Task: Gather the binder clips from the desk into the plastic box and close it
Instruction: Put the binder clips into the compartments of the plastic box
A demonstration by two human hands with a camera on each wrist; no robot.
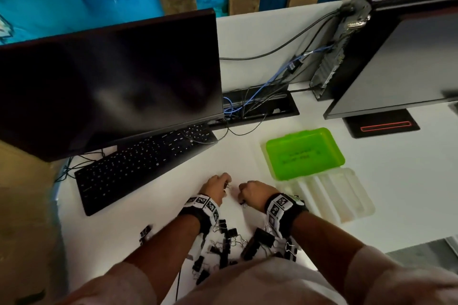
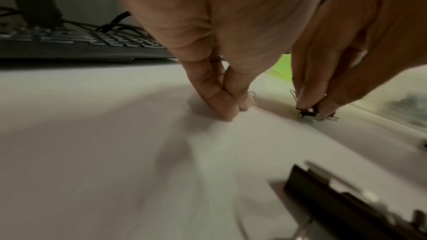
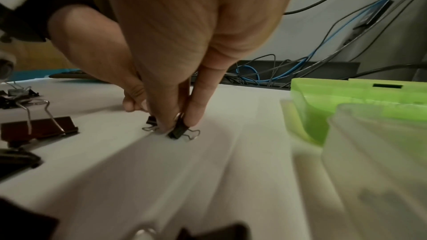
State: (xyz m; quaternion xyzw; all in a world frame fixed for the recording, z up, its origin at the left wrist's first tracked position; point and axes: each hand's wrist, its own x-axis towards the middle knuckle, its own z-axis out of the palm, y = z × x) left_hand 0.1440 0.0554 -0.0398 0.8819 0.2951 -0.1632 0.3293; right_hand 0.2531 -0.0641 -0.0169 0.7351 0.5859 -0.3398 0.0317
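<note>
My left hand [image 1: 224,187] presses its pinched fingertips [image 2: 228,110] to the white desk; a wire loop of a small binder clip [image 2: 252,94] shows beside them, the rest hidden. My right hand [image 3: 177,125] pinches a small black binder clip [image 3: 179,131] that touches the desk, a second small clip [image 3: 151,121] just behind it. Both hands lie close together. The plastic box lies open to the right: green half [image 1: 304,153], clear ribbed half [image 1: 332,195]. A pile of black binder clips [image 1: 223,247] lies between my forearms, with a large one [image 3: 39,129] left of my right hand.
A black keyboard [image 1: 138,163] and a dark monitor [image 1: 111,82] stand at the left. A second monitor [image 1: 396,57] stands at the back right. A cable tray with blue and black cables [image 1: 247,104] sits behind the box. Two stray clips [image 1: 145,233] lie left of my left arm.
</note>
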